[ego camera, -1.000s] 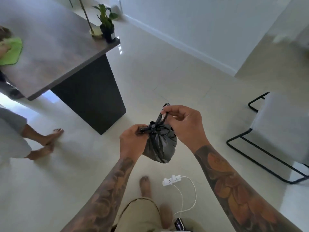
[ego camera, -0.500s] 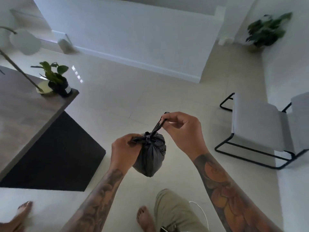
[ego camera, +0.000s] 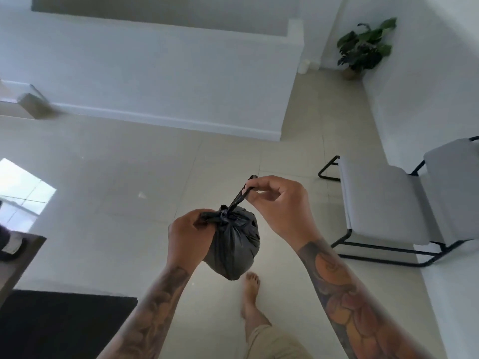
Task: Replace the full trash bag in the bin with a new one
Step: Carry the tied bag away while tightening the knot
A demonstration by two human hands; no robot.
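Note:
A small black trash bag [ego camera: 234, 244], full and knotted at the top, hangs in the air in front of me over the tiled floor. My left hand [ego camera: 188, 235] grips one tail of the knot at the bag's left side. My right hand [ego camera: 280, 206] pinches the other tail, a thin black strip stretched up and to the right from the knot. No bin is in view.
A grey chair [ego camera: 388, 206] on a black metal frame stands at the right by the wall. A potted plant [ego camera: 363, 47] sits in the far right corner. A table corner [ego camera: 18, 255] and its dark base [ego camera: 59, 325] lie at lower left. My bare foot [ego camera: 250, 291] is below the bag.
My view has swung right and forward: the table and its plant slid out at the left, the chair and corner plant came in. Both hands keep the same hold on the bag's tails.

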